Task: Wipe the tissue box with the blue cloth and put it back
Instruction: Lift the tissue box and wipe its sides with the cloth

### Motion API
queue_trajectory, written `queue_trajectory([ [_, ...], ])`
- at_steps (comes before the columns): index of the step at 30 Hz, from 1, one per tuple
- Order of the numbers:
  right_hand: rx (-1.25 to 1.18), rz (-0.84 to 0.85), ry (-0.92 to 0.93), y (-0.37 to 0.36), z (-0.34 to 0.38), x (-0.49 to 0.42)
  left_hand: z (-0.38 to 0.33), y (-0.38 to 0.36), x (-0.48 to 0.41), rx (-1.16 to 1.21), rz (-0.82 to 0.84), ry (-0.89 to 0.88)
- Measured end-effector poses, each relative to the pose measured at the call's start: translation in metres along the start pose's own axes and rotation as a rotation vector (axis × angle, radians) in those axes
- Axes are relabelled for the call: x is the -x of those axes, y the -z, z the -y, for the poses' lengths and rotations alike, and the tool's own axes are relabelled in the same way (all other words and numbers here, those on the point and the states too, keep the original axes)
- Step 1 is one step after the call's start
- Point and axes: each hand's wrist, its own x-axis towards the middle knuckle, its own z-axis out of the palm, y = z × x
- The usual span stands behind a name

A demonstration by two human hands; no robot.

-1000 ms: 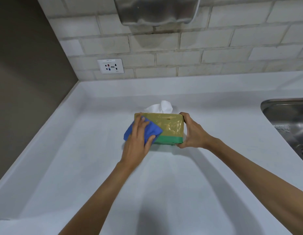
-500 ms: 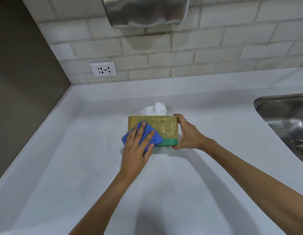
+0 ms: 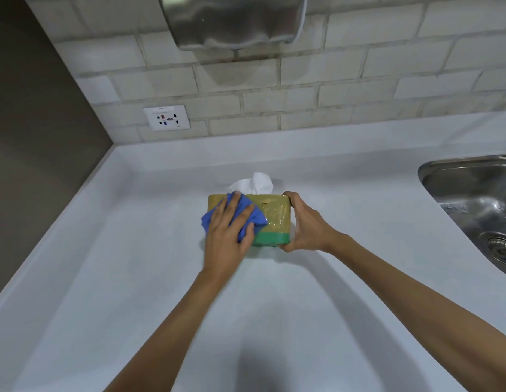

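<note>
The tissue box [image 3: 274,219] is olive-gold with a green band along its bottom and a shiny plastic wrap. It stands on the white counter [image 3: 132,278] in the middle of the view, and a white tissue [image 3: 254,183] sticks out of its top. My left hand [image 3: 226,236] presses the blue cloth [image 3: 246,217] flat against the box's near face, over its left half. My right hand [image 3: 305,224] grips the box's right end, thumb on the top edge.
A steel sink [image 3: 478,205] with a drain lies at the right edge. The tiled wall behind carries a white power socket [image 3: 166,118] and a steel hand dryer [image 3: 232,21]. A dark wall closes the counter's left side.
My left hand has slid the blue cloth up the box's near face, from the lower left toward the top edge. My right hand keeps its hold on the right end.
</note>
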Motion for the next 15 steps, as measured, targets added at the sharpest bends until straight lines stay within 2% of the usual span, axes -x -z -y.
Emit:
queue_trajectory([
  [2,0.004,0.002,-0.009,0.0,0.001,0.0,-0.02,-0.013,-0.011,0.008,-0.007,-0.017],
  [4,0.004,0.0,-0.021,0.002,0.0,0.0,-0.029,-0.021,-0.004,-0.005,0.019,-0.123],
  [7,0.007,0.011,-0.023,0.003,-0.001,0.001,-0.01,-0.01,0.022,-0.037,0.065,-0.245],
  [12,0.016,0.002,-0.027,0.0,0.001,0.0,-0.017,-0.012,-0.004,-0.014,-0.017,0.0],
  [15,-0.007,0.002,-0.051,0.002,0.001,0.001,-0.038,-0.025,-0.01,0.012,0.025,-0.099],
])
